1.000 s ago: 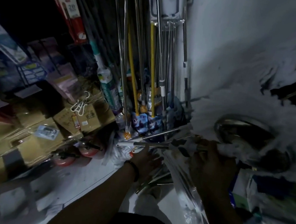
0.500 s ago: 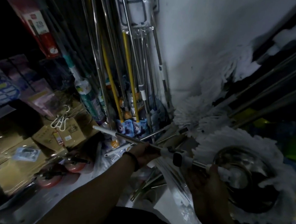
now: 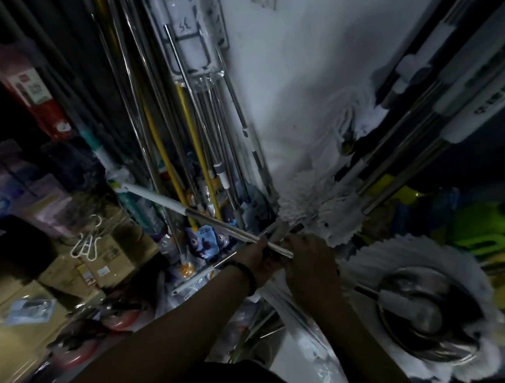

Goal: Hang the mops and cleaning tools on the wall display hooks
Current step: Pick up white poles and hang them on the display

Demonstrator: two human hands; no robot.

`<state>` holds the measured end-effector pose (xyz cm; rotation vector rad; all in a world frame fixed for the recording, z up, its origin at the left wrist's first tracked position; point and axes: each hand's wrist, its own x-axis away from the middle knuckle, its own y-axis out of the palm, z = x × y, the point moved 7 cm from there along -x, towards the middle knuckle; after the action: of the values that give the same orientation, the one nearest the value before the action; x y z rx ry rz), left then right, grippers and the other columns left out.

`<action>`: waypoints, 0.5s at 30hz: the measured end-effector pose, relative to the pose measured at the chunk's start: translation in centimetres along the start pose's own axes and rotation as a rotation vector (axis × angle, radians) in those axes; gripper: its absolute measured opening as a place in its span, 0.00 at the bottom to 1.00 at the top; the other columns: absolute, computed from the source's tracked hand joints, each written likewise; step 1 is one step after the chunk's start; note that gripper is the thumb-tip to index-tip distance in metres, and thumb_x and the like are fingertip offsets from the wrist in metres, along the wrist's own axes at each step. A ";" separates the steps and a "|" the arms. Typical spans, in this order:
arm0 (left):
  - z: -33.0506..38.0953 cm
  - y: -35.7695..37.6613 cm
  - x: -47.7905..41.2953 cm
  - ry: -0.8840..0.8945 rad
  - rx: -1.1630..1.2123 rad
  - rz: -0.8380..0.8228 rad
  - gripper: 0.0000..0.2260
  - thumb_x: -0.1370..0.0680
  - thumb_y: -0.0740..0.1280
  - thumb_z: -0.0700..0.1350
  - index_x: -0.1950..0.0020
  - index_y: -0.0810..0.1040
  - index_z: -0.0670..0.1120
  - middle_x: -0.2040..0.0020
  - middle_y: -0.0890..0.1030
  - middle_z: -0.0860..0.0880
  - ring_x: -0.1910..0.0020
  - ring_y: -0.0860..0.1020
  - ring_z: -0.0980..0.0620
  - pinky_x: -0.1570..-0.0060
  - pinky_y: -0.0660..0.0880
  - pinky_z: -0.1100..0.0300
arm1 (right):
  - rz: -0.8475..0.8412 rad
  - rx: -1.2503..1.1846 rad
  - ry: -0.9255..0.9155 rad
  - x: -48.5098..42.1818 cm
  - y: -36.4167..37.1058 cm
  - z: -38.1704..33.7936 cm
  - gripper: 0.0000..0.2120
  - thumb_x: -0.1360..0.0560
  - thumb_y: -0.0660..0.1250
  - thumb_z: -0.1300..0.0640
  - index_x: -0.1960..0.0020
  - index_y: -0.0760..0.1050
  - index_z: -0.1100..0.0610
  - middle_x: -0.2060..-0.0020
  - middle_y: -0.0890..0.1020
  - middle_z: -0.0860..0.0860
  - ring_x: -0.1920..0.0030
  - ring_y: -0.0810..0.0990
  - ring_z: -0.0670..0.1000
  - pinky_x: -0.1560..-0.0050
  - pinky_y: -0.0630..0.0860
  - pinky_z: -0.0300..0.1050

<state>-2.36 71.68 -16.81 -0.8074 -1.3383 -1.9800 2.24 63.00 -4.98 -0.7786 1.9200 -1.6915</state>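
L hand (image 3: 258, 258): grip wrapped on mop pole (image 3: 211, 219).
R hand (image 3: 312, 266): grip closed on same pole.
Mop head (image 3: 415, 281): lower right.

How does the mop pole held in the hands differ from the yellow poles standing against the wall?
The held pole lies nearly level across the view, gripped by the left hand and right hand; the yellow poles stand steeply among the other handles, untouched. The held pole is white at its far end and bare metal near the hands; the yellow poles are yellow along their length. Both are long, thin handles.
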 end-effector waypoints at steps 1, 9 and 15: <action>0.0 0.3 0.3 0.013 -0.029 -0.013 0.13 0.13 0.58 0.46 0.48 0.76 0.38 0.62 0.83 0.40 0.72 0.83 0.46 0.77 0.78 0.60 | -0.065 0.065 0.003 -0.7 0.4 -0.2 0.16 0.22 0.70 0.51 0.36 0.79 0.52 0.43 0.83 0.55 0.44 0.83 0.59 0.46 0.78 0.51; 5.5 0.3 2.7 0.140 -0.234 -0.003 0.16 0.15 0.61 0.53 0.55 0.75 0.43 0.63 0.76 0.43 0.68 0.75 0.46 0.65 0.75 0.56 | -0.229 -0.335 0.147 -2.9 2.6 2.9 0.14 0.17 0.66 0.48 0.34 0.81 0.49 0.43 0.87 0.50 0.45 0.85 0.53 0.46 0.78 0.45; 19.4 3.6 7.9 0.592 -0.179 0.003 0.13 0.14 0.61 0.50 0.45 0.77 0.40 0.54 0.85 0.43 0.56 0.82 0.43 0.53 0.80 0.48 | -0.124 -0.767 0.235 -0.1 3.7 3.1 0.10 0.18 0.70 0.57 0.37 0.82 0.50 0.50 0.87 0.49 0.51 0.86 0.49 0.47 0.83 0.51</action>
<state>-1.69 87.72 -2.85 -0.2517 -0.8211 -2.1264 4.03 61.10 -9.09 -1.0063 2.7845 -1.1097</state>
